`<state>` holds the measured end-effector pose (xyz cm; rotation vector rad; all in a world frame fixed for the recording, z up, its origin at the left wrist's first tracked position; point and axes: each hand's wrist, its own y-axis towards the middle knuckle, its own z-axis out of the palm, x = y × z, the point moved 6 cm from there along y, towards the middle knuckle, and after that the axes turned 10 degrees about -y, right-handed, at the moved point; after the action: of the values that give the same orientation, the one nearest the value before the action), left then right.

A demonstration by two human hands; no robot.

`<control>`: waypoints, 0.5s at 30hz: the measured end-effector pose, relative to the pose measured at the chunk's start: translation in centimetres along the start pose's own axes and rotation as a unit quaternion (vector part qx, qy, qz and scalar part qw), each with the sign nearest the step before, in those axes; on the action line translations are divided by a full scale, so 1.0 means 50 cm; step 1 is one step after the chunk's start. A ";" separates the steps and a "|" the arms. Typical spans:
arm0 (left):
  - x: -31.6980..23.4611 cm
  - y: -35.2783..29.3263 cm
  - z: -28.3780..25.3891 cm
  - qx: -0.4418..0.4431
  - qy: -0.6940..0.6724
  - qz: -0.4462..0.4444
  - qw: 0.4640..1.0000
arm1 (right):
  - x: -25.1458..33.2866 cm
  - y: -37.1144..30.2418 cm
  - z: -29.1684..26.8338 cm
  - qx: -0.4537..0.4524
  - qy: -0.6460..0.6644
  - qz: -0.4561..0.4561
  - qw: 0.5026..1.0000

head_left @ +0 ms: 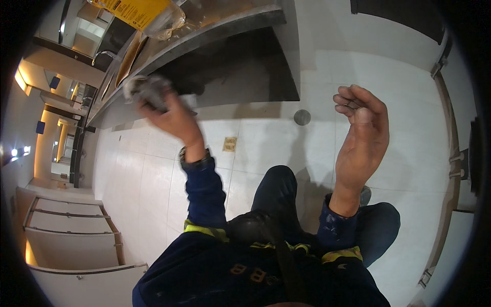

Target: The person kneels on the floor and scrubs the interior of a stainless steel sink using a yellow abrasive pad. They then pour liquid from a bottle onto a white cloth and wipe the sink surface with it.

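At the left, my left hand (176, 120) is wrapped round a crumpled grey-white cloth (148, 91), just in front of the dark counter's edge. Motion blurs the cloth and the fingertips, and the cloth hides part of the fingers. My right hand (362, 138) is raised over the floor on the right, its fingers loosely bent and the thumb apart from them. Nothing shows in it, and it touches nothing.
A dark-topped counter (225, 37) runs across the upper left. On it lie a clear plastic bag with a yellow label (135, 11) and a brown flat piece (131, 57). A floor drain (229, 144) and a round dark cover (302, 117) sit in pale tiles. Cubicle doors (71, 225) stand lower left.
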<state>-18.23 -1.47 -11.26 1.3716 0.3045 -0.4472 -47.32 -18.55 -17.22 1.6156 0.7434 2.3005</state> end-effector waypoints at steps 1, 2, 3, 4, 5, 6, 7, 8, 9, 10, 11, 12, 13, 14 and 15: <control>-0.023 -0.026 0.035 0.050 0.013 0.091 0.995 | 0.004 -0.002 0.007 0.002 0.023 0.000 1.000; -0.037 -0.038 0.055 0.072 -0.018 0.091 0.993 | 0.006 -0.004 0.008 -0.001 0.039 -0.001 0.999; -0.059 -0.043 0.073 0.094 -0.049 0.088 0.990 | 0.006 -0.004 0.006 -0.004 0.054 -0.002 0.999; -0.074 -0.049 0.090 0.116 -0.079 0.087 0.986 | 0.003 -0.002 0.003 -0.003 0.052 -0.006 0.999; -0.085 -0.057 0.099 0.124 -0.082 0.114 0.982 | 0.003 -0.001 0.003 0.000 0.052 -0.009 0.999; -0.094 -0.064 0.108 0.132 -0.085 0.141 0.977 | 0.001 0.000 0.004 0.003 0.052 -0.012 0.999; -0.105 -0.072 0.116 0.140 -0.087 0.169 0.972 | -0.002 -0.001 0.003 0.001 0.047 -0.014 0.999; -0.129 -0.074 0.131 0.163 -0.126 0.161 0.965 | -0.003 0.000 0.002 0.001 0.041 -0.017 0.999; -0.150 -0.084 0.149 0.176 -0.137 0.175 0.959 | -0.003 0.002 0.003 0.003 0.032 -0.022 0.999; -0.168 -0.095 0.166 0.189 -0.147 0.189 0.952 | -0.004 0.004 0.004 0.003 0.037 -0.023 0.999; -0.185 -0.101 0.177 0.212 -0.139 0.201 0.946 | -0.006 0.004 0.004 0.004 0.043 -0.024 0.999; -0.202 -0.106 0.188 0.235 -0.132 0.212 0.939 | -0.007 0.004 0.003 0.004 0.049 -0.024 0.998; -0.218 -0.111 0.195 0.267 -0.108 0.220 0.932 | -0.007 0.003 0.005 0.009 0.054 -0.020 0.998; -0.228 -0.113 0.206 0.300 -0.088 0.227 0.922 | -0.005 0.003 0.008 0.010 0.056 -0.015 0.998; -0.242 -0.108 0.212 0.300 -0.089 0.253 0.916 | -0.005 0.002 0.011 0.011 0.058 -0.011 0.998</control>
<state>-31.95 -11.07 -8.50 1.9183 -0.3728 -0.2284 -46.71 -18.59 -17.21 1.4849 0.8111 2.3945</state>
